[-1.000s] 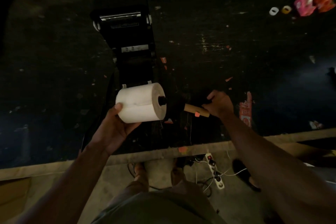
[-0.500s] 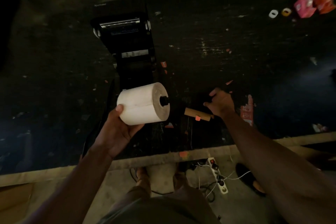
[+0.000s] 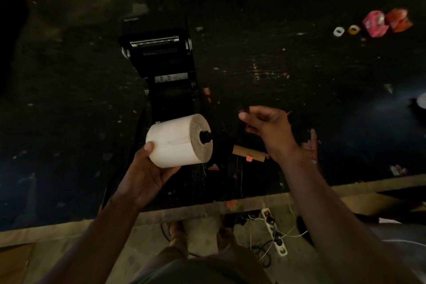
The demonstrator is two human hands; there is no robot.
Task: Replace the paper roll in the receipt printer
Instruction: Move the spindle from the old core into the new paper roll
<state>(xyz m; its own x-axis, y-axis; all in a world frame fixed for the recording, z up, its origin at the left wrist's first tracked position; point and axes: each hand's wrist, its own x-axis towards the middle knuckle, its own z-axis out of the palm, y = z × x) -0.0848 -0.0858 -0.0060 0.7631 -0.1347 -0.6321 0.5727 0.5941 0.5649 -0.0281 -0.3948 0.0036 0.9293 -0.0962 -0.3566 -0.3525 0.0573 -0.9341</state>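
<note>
Since the earlier frame the right hand (image 3: 270, 130) has let go of the core (image 3: 250, 154) and lifted clear of it, fingers loosely apart and empty. The core now lies on the table (image 3: 322, 90), near and left of that hand, long axis running left-right. The left hand (image 3: 147, 168) grips the roll (image 3: 178, 142) from below, fingers clamped around it, near the open printer (image 3: 163, 71). Roll axis horizontal, spindle (image 3: 205, 136) end pointing right.
</note>
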